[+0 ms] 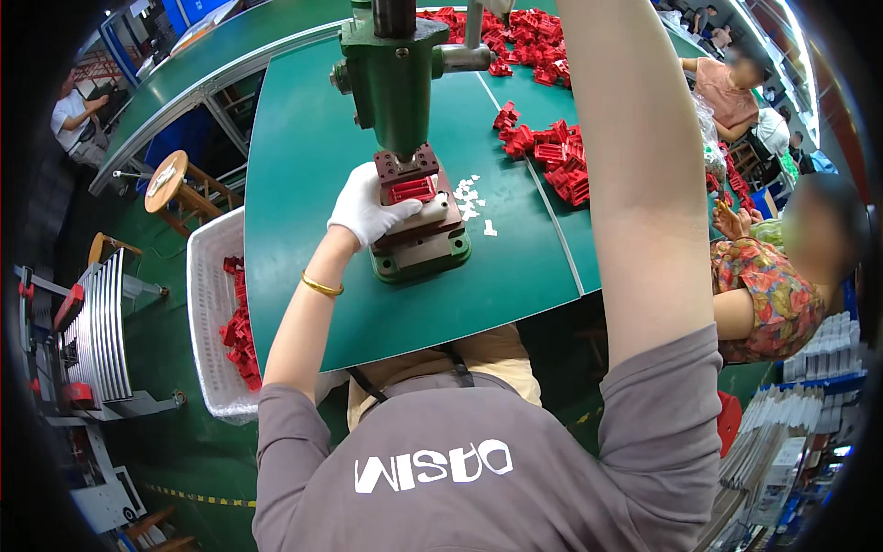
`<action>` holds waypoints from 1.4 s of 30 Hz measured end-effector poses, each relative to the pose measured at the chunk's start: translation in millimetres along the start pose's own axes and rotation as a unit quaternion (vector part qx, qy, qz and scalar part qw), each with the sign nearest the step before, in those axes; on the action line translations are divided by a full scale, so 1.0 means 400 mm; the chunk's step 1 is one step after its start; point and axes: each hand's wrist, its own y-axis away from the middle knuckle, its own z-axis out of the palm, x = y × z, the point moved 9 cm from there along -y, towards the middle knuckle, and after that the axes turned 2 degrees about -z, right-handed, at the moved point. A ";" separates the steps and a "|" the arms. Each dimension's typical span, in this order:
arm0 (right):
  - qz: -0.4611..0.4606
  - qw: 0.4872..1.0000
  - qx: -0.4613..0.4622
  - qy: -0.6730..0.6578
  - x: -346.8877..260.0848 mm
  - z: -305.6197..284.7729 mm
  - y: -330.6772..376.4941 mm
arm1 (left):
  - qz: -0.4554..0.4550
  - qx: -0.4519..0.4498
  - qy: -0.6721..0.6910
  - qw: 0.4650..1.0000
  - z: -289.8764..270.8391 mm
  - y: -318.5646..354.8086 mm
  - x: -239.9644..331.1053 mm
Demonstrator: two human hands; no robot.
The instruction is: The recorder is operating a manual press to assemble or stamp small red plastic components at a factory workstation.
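My left hand (367, 208), in a white glove, is closed around a red plastic part (411, 190) seated in the brown metal fixture of a green hand press (401, 101). Its thumb lies along the near side of the part; the other fingertips are partly hidden. The press ram comes down just above the part, onto a dark drilled block (406, 164). My right arm reaches up past the top edge. Only a pale sliver of my right hand (498, 6) shows there, against the press lever (474, 26); most of that hand is out of frame.
Small white pieces (468, 199) lie right of the press. Piles of red parts (552, 152) cover the table's (317, 175) far right side. A white basket (210, 317) of red parts stands at the left, near a wooden stool (167, 179). A co-worker in a flowered top (768, 281) sits at right.
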 end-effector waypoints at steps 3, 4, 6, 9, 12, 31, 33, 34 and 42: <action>-0.006 1.000 -0.001 -0.013 -0.033 -0.007 0.020 | 0.021 -0.032 -0.029 0.999 0.001 -0.012 -0.025; -0.009 1.000 -0.001 -0.017 -0.047 -0.008 0.026 | 0.021 -0.031 -0.030 0.999 0.008 -0.011 -0.034; -0.015 1.000 0.000 -0.025 -0.076 -0.011 0.042 | -0.048 -0.050 0.023 0.997 0.031 0.000 -0.078; -0.024 0.999 0.001 -0.037 -0.125 -0.014 0.070 | -0.136 -0.043 0.033 0.989 0.044 0.011 -0.105; -0.030 0.998 0.000 -0.048 -0.177 -0.012 0.101 | -0.076 -0.017 0.166 0.983 0.030 0.063 -0.056; 0.015 0.974 0.221 -0.050 -0.370 0.117 0.646 | -0.206 0.093 0.104 0.969 0.014 0.483 -0.044; 0.014 0.973 0.223 -0.055 -0.366 0.120 0.658 | -0.211 0.082 0.102 0.969 0.029 0.490 -0.034; 0.010 0.972 0.227 -0.052 -0.364 0.122 0.670 | -0.211 0.076 0.098 0.970 0.036 0.495 -0.033; 0.014 0.969 0.241 -0.054 -0.352 0.122 0.705 | -0.215 0.072 0.084 0.970 0.039 0.509 -0.017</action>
